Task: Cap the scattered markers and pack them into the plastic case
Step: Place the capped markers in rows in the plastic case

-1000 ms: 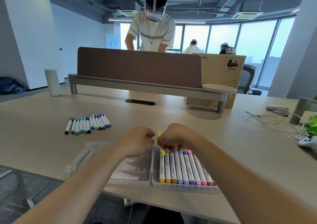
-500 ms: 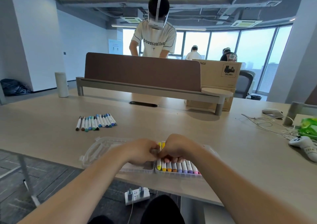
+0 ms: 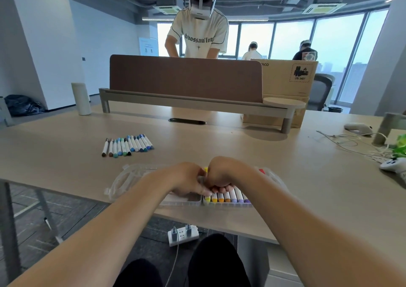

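Note:
A clear plastic case (image 3: 123,181) lies open at the desk's near edge. Its right half holds a row of capped markers (image 3: 228,196) in yellow, orange and purple tones. My left hand (image 3: 186,181) and my right hand (image 3: 222,174) are fisted knuckle to knuckle above the case's middle, both gripping a yellow marker (image 3: 205,169) whose tip shows between them. Its cap and body are mostly hidden by my fingers. A row of several capped blue, green and brown markers (image 3: 127,145) lies on the desk farther left.
A brown divider screen (image 3: 186,78) and a cardboard box (image 3: 290,82) stand across the desk, with a person behind them. Cables (image 3: 351,141), a white controller (image 3: 393,163) and a green object (image 3: 401,143) lie at the right. A white cylinder (image 3: 80,99) stands far left.
My hands came together on the yellow marker and lowered toward the case. The camera tilted up, so the case now sits lower in view.

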The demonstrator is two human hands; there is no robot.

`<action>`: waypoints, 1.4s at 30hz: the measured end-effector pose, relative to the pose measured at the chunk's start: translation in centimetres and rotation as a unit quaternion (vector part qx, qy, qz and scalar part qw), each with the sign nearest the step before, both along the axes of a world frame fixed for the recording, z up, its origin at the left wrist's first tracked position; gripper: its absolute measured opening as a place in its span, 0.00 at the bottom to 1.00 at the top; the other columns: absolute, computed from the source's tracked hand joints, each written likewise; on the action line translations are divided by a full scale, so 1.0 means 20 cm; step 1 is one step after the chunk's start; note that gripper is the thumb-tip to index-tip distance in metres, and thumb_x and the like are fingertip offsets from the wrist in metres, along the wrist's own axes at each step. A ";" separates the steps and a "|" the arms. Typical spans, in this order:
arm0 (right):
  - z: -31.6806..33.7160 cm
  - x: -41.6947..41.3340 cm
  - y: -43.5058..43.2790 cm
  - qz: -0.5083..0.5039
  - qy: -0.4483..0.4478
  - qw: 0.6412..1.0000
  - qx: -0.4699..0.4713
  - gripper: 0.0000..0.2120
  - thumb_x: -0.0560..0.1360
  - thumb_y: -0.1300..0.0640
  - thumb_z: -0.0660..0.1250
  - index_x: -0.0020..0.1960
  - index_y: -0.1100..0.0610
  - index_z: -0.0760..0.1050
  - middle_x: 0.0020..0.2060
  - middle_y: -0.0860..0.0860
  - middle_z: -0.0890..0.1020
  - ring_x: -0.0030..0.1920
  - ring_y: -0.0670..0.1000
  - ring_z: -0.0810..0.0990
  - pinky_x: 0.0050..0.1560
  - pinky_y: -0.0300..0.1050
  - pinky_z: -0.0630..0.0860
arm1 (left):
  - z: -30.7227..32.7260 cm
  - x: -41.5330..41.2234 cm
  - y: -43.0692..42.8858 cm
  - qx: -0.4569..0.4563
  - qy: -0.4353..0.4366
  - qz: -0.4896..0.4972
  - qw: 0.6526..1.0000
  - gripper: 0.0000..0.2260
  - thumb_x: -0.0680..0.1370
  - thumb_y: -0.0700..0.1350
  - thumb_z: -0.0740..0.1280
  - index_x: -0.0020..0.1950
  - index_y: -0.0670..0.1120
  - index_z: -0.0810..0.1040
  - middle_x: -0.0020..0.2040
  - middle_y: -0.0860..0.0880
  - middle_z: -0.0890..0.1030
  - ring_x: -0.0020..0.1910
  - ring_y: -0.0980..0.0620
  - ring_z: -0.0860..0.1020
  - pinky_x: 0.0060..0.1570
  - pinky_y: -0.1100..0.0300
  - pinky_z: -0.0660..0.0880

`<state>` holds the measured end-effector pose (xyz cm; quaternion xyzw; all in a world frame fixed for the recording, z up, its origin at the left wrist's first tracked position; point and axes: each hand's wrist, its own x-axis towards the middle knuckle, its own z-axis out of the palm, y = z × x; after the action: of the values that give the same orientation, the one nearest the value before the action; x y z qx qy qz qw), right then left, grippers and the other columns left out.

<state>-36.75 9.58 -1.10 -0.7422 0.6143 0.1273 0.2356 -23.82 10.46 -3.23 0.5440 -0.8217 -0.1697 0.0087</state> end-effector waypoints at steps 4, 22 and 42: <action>0.00 0.04 -0.04 0.026 -0.015 0.998 -0.054 0.16 0.77 0.59 0.63 0.30 0.58 0.73 0.19 0.49 0.73 0.20 0.47 0.69 0.26 0.37 0.68 | -0.01 0.06 0.00 -0.006 0.020 0.022 1.000 0.18 0.73 0.57 0.72 0.60 0.51 0.79 0.53 0.51 0.83 0.50 0.49 0.79 0.49 0.56 0.73; 0.02 0.43 -0.39 0.119 -0.053 0.990 -0.060 0.11 0.77 0.56 0.66 0.38 0.59 0.79 0.30 0.53 0.77 0.29 0.49 0.73 0.36 0.42 0.72 | 0.01 0.44 -0.14 -0.037 0.097 0.099 0.990 0.11 0.76 0.54 0.70 0.57 0.57 0.76 0.55 0.55 0.82 0.50 0.55 0.78 0.51 0.58 0.71; -0.04 0.96 -0.85 0.058 -0.089 0.972 -0.212 0.08 0.75 0.60 0.68 0.38 0.57 0.72 0.35 0.52 0.75 0.34 0.50 0.74 0.34 0.42 0.71 | 0.11 0.98 -0.37 -0.140 0.200 0.328 0.912 0.12 0.79 0.47 0.63 0.45 0.40 0.80 0.41 0.41 0.80 0.35 0.52 0.73 0.37 0.57 0.69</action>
<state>-17.58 -7.46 -1.95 -0.8178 0.5599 -0.0587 0.1192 -4.21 3.05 -0.98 0.7308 -0.5931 -0.1457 0.3047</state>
